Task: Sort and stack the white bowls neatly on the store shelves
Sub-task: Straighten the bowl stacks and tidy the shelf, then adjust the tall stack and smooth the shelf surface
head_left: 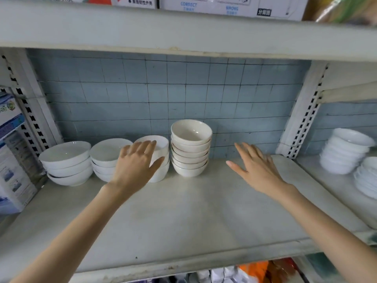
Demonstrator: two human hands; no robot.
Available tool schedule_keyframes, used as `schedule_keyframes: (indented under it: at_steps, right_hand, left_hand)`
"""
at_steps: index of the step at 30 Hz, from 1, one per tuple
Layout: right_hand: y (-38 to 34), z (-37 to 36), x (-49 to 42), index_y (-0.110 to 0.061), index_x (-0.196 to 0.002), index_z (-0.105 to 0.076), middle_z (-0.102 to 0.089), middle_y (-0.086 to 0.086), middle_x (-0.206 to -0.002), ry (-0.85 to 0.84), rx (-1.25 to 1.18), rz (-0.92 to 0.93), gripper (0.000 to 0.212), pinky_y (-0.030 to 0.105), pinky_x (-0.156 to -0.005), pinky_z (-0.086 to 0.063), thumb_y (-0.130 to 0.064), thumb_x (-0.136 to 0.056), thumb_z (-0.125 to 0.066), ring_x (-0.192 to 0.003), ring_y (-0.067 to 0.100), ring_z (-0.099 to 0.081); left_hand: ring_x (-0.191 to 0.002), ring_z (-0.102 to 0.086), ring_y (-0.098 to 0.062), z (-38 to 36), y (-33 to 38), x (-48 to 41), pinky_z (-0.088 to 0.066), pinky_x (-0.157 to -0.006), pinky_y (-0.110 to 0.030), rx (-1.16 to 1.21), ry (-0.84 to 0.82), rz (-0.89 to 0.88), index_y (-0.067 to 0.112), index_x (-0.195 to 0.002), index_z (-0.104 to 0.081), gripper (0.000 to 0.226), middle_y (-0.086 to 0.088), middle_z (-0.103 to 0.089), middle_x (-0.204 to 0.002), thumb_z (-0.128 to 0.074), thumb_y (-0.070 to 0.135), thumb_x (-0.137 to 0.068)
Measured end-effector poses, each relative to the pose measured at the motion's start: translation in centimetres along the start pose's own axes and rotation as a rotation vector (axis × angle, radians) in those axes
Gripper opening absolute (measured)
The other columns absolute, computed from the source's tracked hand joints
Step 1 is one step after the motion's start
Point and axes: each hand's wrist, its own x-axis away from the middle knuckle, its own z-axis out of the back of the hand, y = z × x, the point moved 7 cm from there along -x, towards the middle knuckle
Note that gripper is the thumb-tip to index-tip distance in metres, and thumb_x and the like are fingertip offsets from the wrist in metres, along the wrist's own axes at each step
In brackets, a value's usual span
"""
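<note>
4 stacks of white bowls stood in a row at back of shelf (183, 211), against blue tiled wall (122, 94). L to R:
- wide stack (67, 162), 3 bowls
- 2nd stack (106, 156), narrower, just beside it
- 3rd stack (163, 148), partly hidden
- tall stack (190, 148), highest of the 4, cream-ish w/ thin dark rim lines, top bowl tipped a little toward camera

3rd and tall stacks sat very close.

Left hand (136, 164) was open, fingers spread, in front of 3rd stack, fingertips up at its top rim. Couldn't tell if it touched. It held nothing. Right hand (257, 166) was also open, fingers straight, palm down, over bare shelf to R of tall stack and apart from it. The 2 hands were well apart, both forearms reaching in from front edge.

Slotted upright (304, 113) closed the bay on R. Beyond it were more bowl stacks (344, 150) on neighbouring shelf. Boxes (12, 152) stood at far L. Upper shelf (183, 33) carried printed cartons (230, 7). Orange packs (255, 270) showed below.
</note>
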Motion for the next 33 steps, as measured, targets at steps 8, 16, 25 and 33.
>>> schedule_keyframes:
  at_steps: [8,16,25,33]
  right_hand:
    - [7.2,3.2,7.0,-0.014,-0.129,-0.054,-0.057,0.005,-0.131,0.216,0.105,-0.127,0.072,0.050,-0.100,-0.037,-0.060,-0.089,-0.018,-0.119,0.027,-0.053]
    - [17.0,4.9,13.8,-0.025,-0.148,-0.020,-0.017,-0.003,-0.157,0.103,0.077,-0.305,0.061,0.042,-0.117,-0.007,-0.054,-0.095,-0.023,-0.144,0.015,-0.013]
    - [28.1,7.7,22.7,-0.022,-0.150,-0.013,-0.011,0.000,-0.158,0.089,0.128,-0.414,0.066,0.043,-0.116,-0.009,-0.058,-0.095,-0.021,-0.145,0.017,-0.012]
    - [37.2,10.0,29.4,-0.017,-0.146,-0.030,-0.037,0.002,-0.149,0.134,0.112,-0.474,0.071,0.042,-0.115,-0.020,-0.062,-0.091,-0.019,-0.136,0.020,-0.035]
  left_hand:
    - [-0.097,-0.064,-0.041,0.8,0.9,2.7,-0.048,-0.082,-0.056,-0.066,-0.065,0.029,0.001,-0.114,-0.061,0.065,-0.019,-0.065,-0.113,-0.032,0.052,-0.087]
    - [-0.099,-0.064,-0.042,2.2,8.0,2.8,-0.048,-0.084,-0.056,-0.031,-0.055,0.022,0.001,-0.119,-0.061,0.073,-0.019,-0.067,-0.113,-0.030,0.057,-0.085]
    - [-0.102,-0.064,-0.041,2.1,21.3,4.5,-0.048,-0.087,-0.055,0.074,-0.047,-0.028,0.000,-0.119,-0.062,0.078,-0.020,-0.067,-0.115,-0.027,0.060,-0.084]
    - [-0.110,-0.062,-0.037,1.2,35.3,4.2,-0.043,-0.096,-0.051,0.180,-0.024,-0.136,0.007,-0.128,-0.059,0.087,-0.015,-0.065,-0.121,-0.016,0.067,-0.082]
